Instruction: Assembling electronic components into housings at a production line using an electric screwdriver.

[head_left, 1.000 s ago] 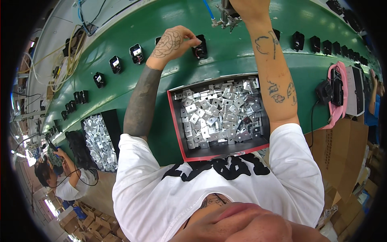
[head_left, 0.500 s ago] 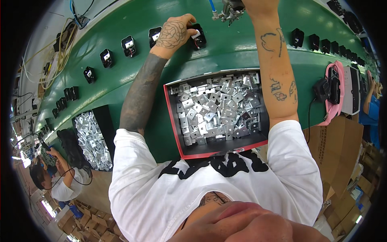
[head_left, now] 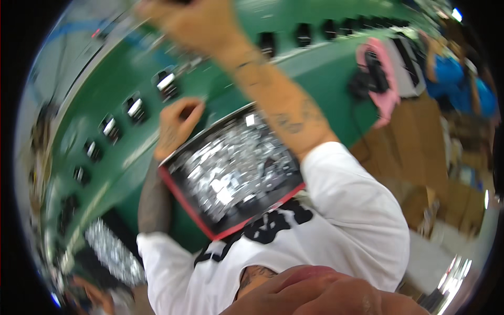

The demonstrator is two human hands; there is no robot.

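Note:
My left hand (head_left: 178, 126) is over the far left corner of a red-edged black box (head_left: 191, 212), its thumb and fingers curled together; what they hold, if anything, is hidden. The box is filled with small silver metal brackets (head_left: 231, 163), blurred by motion. Just beyond my left hand stands a small black case (head_left: 167, 85) with a bright metal piece in it. My right hand (head_left: 194, 26) reaches to the top edge, fingers bent round a dark thing too cut off to name. Below it is a smeared metallic fitting (head_left: 186, 63).
More black cases (head_left: 135, 108) run in a row down the left of the green table (head_left: 336, 79), and others (head_left: 303, 34) line the far right. A second box of brackets (head_left: 113, 252) is at lower left. A pink cloth (head_left: 386, 107), cardboard (head_left: 409, 147) and co-workers in blue (head_left: 451, 71) are at right.
My left hand has come away from the black case, back toward the box corner. The whole view has turned, so the table and box appear tilted. My right hand has come into view.

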